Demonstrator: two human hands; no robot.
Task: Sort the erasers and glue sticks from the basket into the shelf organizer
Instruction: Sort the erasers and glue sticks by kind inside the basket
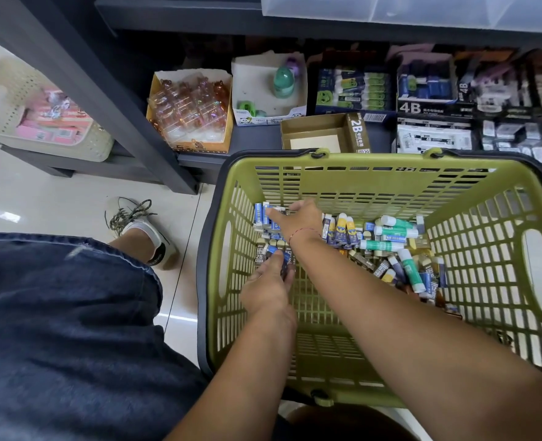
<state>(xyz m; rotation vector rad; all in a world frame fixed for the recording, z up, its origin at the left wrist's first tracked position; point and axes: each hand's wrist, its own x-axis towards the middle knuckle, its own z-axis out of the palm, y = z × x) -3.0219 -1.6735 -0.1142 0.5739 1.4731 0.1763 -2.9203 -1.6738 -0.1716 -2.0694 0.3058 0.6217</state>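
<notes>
Head view: the basket (374,168) stands against the shelf (256,138). Its stock lies along the far side, with erasers (363,259) and glue sticks (393,232) mixed in one heap at right and blue erasers (263,216) in the far left corner. The left hand (268,283) is curled round a small stack (274,253) of 2B erasers, low in the basket. The right hand (299,218) reaches across above it to the blue erasers. Its fingertips are hidden by the hand itself, so I cannot tell whether it pinches one or only touches.

The likeliest slip is the stack. It is several loose pieces held in one grip, and adding another could squeeze one out, back into the heap or through to the floor. The crossed arms add to this, since the right forearm passes just over the left hand and a lift by either could knock the other.

Mis-sorting is the other risk. The 2B box (314,135) sits just behind the rim, with the 4B box (428,90) and the glue box (355,90) close by. The wrappers look alike, so a blue eraser gathered into the 2B stack could land in the wrong box. The round glue sticks may also roll when the heap is disturbed.
</notes>
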